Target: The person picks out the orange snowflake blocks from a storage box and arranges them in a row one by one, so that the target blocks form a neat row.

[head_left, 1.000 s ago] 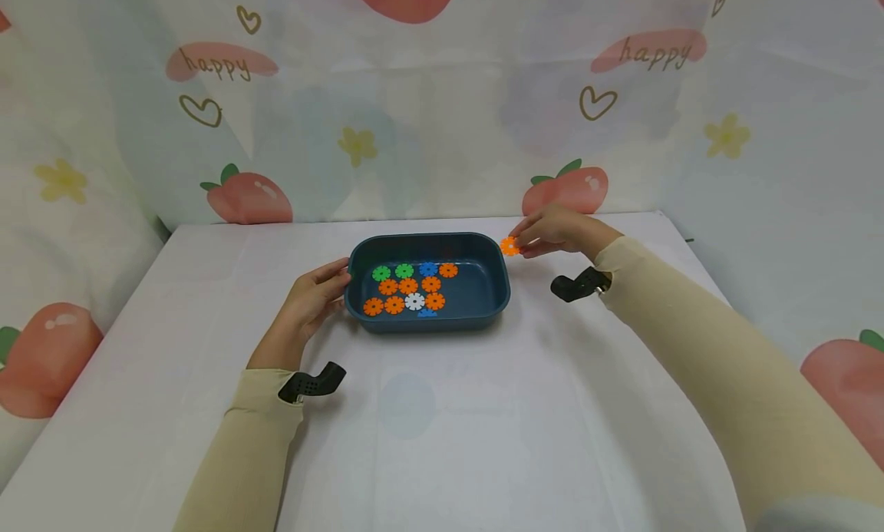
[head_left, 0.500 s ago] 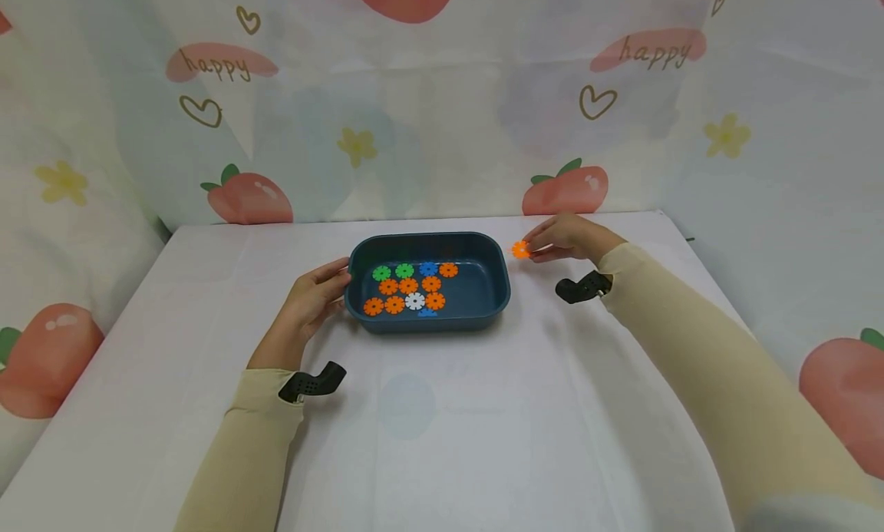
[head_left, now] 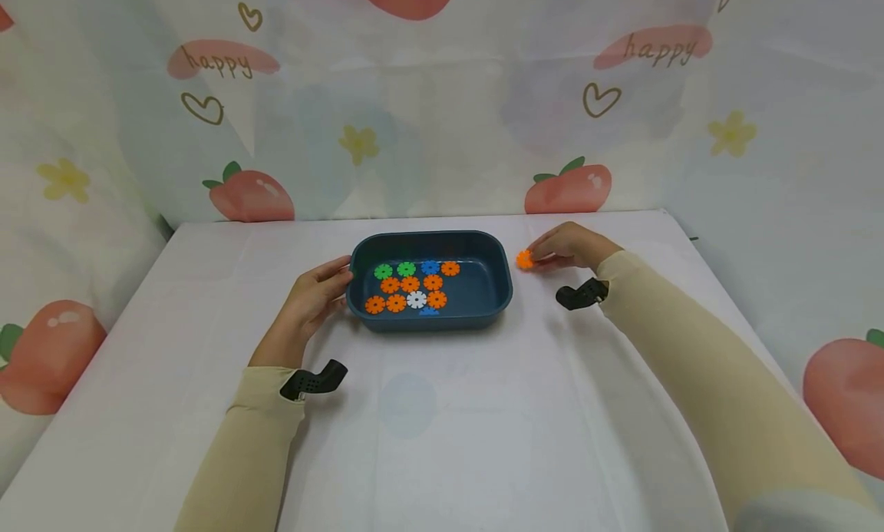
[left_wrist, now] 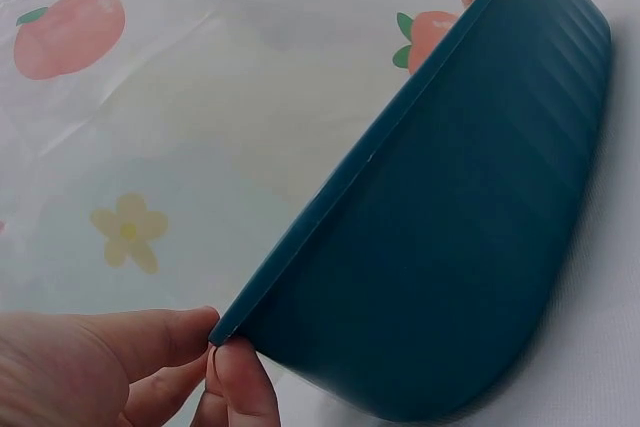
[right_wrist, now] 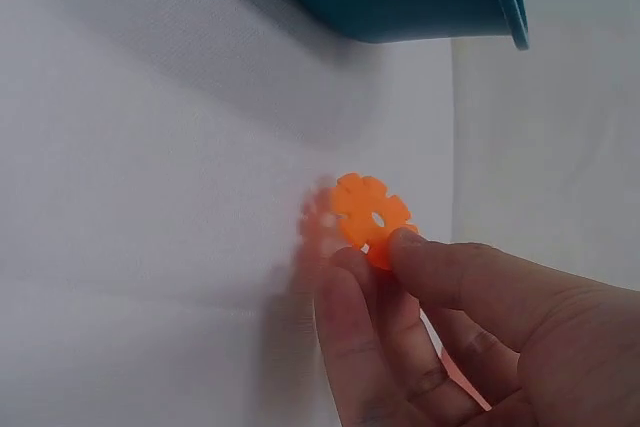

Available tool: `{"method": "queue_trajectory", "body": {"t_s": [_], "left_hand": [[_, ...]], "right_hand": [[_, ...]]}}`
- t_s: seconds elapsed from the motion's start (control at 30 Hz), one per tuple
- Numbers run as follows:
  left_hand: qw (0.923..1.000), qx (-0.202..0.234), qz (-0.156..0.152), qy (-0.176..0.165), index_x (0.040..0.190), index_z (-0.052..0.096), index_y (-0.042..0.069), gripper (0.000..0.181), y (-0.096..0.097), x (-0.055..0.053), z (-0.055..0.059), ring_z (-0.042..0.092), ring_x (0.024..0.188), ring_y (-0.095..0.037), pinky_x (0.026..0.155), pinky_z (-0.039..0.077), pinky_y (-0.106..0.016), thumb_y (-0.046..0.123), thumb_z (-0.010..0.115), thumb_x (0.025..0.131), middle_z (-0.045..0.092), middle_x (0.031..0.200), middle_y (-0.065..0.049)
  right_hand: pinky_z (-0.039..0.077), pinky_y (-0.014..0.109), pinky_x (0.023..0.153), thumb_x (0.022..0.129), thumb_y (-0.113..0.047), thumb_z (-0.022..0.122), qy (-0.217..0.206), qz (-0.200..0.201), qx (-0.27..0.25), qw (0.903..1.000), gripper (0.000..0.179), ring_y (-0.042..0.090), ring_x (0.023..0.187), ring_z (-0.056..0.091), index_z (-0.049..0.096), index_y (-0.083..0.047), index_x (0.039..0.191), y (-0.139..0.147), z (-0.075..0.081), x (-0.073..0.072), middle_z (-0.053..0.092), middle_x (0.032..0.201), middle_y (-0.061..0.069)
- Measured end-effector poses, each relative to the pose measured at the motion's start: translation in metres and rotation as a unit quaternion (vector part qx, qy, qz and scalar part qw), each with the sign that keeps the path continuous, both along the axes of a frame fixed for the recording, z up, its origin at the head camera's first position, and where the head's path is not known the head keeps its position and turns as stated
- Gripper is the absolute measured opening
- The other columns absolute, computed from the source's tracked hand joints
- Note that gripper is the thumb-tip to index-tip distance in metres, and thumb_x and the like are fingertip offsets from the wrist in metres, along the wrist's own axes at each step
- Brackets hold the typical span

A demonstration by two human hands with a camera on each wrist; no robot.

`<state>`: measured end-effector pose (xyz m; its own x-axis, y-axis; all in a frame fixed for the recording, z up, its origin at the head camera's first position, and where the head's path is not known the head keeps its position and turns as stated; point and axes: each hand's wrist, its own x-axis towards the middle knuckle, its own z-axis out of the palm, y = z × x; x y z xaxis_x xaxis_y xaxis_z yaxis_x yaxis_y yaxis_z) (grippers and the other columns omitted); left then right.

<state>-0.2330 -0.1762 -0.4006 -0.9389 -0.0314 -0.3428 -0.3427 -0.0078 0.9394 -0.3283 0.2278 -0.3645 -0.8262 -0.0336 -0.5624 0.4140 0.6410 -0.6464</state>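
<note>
My right hand [head_left: 569, 246] pinches an orange snowflake-shaped building disc [right_wrist: 372, 212] between thumb and fingers, close over the white cloth to the right of the tray. A dark blue rectangular tray [head_left: 442, 323] stands in the middle of the table. My left hand [head_left: 314, 302] holds the tray's left rim, thumb on one side and fingers on the other, as the left wrist view shows. Inside the tray lie several such discs, mostly orange, with two green discs [head_left: 406, 269], a white disc [head_left: 417, 299] and blue ones [head_left: 430, 267].
White cloth covers the table [head_left: 442, 455]. A patterned curtain [head_left: 428, 133] with peaches, hearts and flowers hangs behind and at both sides. Each wrist wears a black camera mount [head_left: 314, 380].
My right hand has moved slightly right and down with the orange disc, away from the tray's right edge. The left hand and tray stay in place.
</note>
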Motion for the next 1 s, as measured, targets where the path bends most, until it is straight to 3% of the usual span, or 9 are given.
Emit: {"method": "queue_trajectory", "body": {"t_s": [0.73, 1.0], "left_hand": [[0.9999, 0.006, 0.009, 0.002, 0.145, 0.05, 0.015, 0.046, 0.0001, -0.0013, -0.0009, 0.061, 0.091, -0.011, 0.068, 0.051, -0.018, 0.015, 0.058, 0.1, 0.052, 0.133, -0.005], [1.0, 0.004, 0.004, -0.002, 0.147, 0.048, 0.017, 0.047, -0.001, -0.0021, -0.0018, 0.058, 0.092, -0.012, 0.07, 0.05, -0.017, 0.016, 0.057, 0.1, 0.049, 0.138, -0.006]], "right_hand": [[0.05, 0.034, 0.098, 0.096, -0.011, 0.064, -0.011, -0.007, 0.014, 0.9998, 0.043, 0.025, 0.094, 0.065, 0.055, 0.007, 0.134, 0.0084, -0.0011, 0.0062, 0.058, 0.131, 0.025], [0.048, 0.037, 0.102, 0.097, -0.015, 0.063, 0.01, 0.002, 0.009, 0.9999, 0.043, 0.031, 0.109, 0.06, 0.056, 0.006, 0.134, 0.0083, 0.0036, 0.0058, 0.06, 0.129, 0.023]]}}
